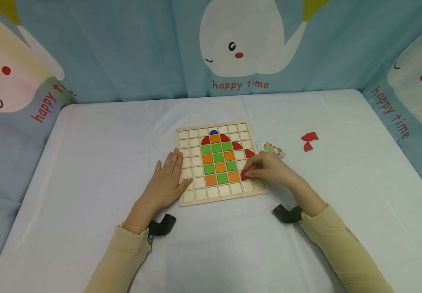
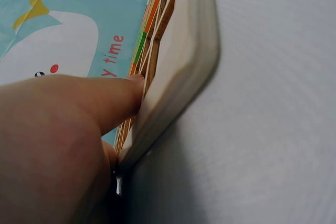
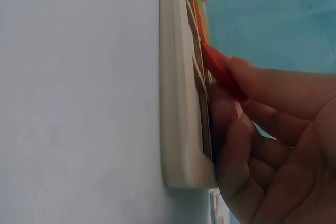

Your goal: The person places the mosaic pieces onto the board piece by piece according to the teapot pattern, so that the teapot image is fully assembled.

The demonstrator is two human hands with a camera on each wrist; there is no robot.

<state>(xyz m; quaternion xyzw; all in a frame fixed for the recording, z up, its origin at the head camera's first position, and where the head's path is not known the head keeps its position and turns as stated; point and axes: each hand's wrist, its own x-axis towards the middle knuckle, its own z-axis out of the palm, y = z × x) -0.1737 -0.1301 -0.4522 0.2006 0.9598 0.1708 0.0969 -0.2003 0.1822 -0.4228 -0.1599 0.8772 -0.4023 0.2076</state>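
Note:
A wooden grid board (image 1: 224, 199) lies on the white table, with green, orange, red and blue tiles set in its cells. My left hand (image 1: 165, 179) rests flat over the board's left edge, fingers straight; the left wrist view shows its thumb on the rim. With thumb and fingers, my right hand (image 1: 269, 167) pinches a red tile (image 3: 223, 71) at the board's lower right. In the right wrist view that tile is tilted, one corner down at a cell. Red quarter-round tiles (image 1: 237, 145) sit in cells above the right hand.
A small pattern card (image 1: 269, 147) lies against the board's right side, partly behind the right hand. Farther right are a few loose red tiles (image 1: 309, 137). A blue curtain (image 1: 123, 53) with whale prints stands round the table. Black wrist-worn devices (image 1: 287, 214) stick out from both sleeves.

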